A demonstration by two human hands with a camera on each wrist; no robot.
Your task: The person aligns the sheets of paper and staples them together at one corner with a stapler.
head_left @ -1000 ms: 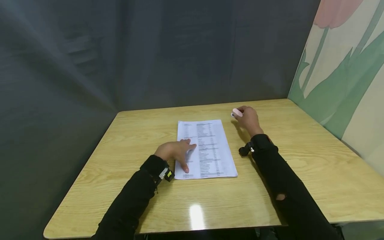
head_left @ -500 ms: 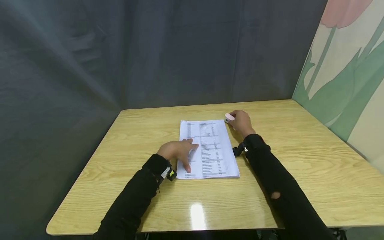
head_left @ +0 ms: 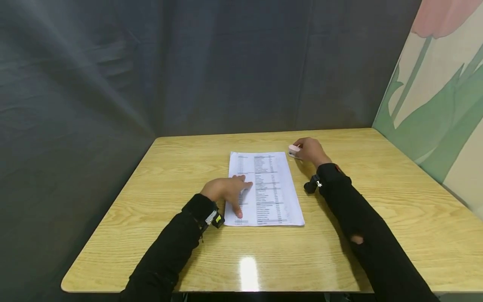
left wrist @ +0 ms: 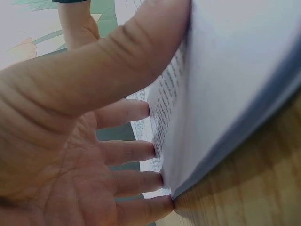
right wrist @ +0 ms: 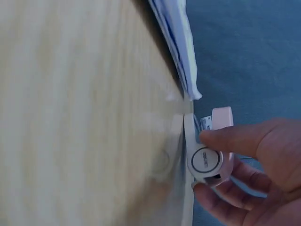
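R fingers [right wrist: 235, 139] are curling round a small pink-white stapler [right wrist: 209, 150], thumb on top, other digits underneath, so the R hand [head_left: 311, 151] is clamping it w/ its base touching the table [head_left: 377, 209]. The stapler is sitting just beside the far right corner of the paper stack [head_left: 264, 188], mouth pointing toward that corner but apart from it in the wrist view; can't tell if any sheet is inside the mouth. L fingers [left wrist: 127, 150] are lying straight and slightly spread, tips pressing on the printed top sheet near its left edge, thumb along the edge; the L hand [head_left: 226, 191] is resting flat, pinning rather than gripping. Stack is lying mid-table, long side running away from the person, several sheets thick per the wrist views. Risks, as I'm judging them: L hand is pinning only the near-left part, so the far corner is staying loose and sheets may be fanning or sliding if the stapler nudges them, giving a misaligned bind. Stapler grip is looking small and pinchy; it could be twisting or slipping when squeezed, driving a crooked staple or missing lower sheets. Stack thickness vs. small stapler: staple may be buckling. Dark backdrop [head_left: 226, 63] and tulip wall panel [head_left: 434, 105] are standing well apart, no hazard.
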